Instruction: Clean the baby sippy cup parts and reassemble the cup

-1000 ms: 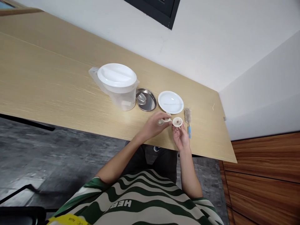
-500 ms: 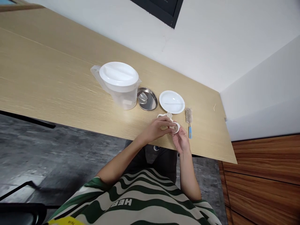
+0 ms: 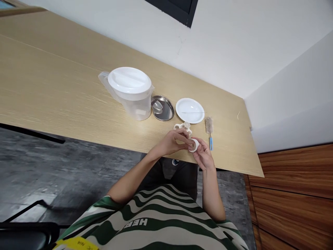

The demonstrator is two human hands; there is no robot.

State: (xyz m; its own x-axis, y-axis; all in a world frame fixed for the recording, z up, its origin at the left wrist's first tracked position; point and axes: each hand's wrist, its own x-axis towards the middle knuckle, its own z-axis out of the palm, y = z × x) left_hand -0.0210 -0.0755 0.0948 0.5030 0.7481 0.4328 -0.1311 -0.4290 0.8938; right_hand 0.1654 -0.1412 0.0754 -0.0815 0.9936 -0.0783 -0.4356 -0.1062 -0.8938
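Between my hands, just above the table's front edge, is a small white ring-shaped piece [image 3: 196, 145], tilted so that its round opening faces left. My right hand [image 3: 204, 155] grips it from the right side, with the thumb against its wall. My left hand [image 3: 174, 141] reaches in from the left, its fingertips closed on the near rim and partly over the opening. Just beyond my left fingers lies a cream holder with round openings [image 3: 182, 125], partly covered by that hand. Whether anything sits inside the ring piece is too small to tell.
A clear pitcher [image 3: 135, 104] with a white lid stands left. Beside it, a round metal tray [image 3: 168, 113] bears a small clear piece [image 3: 157, 106]. A white plate [image 3: 191, 104] has a thin rod across it. A blue-handled bottle brush [image 3: 210, 141] lies right.
The ring piece has turned, showing more of its outer wall, and both hands have moved slightly nearer to me. More of the cream holder shows. The view has shifted a little.
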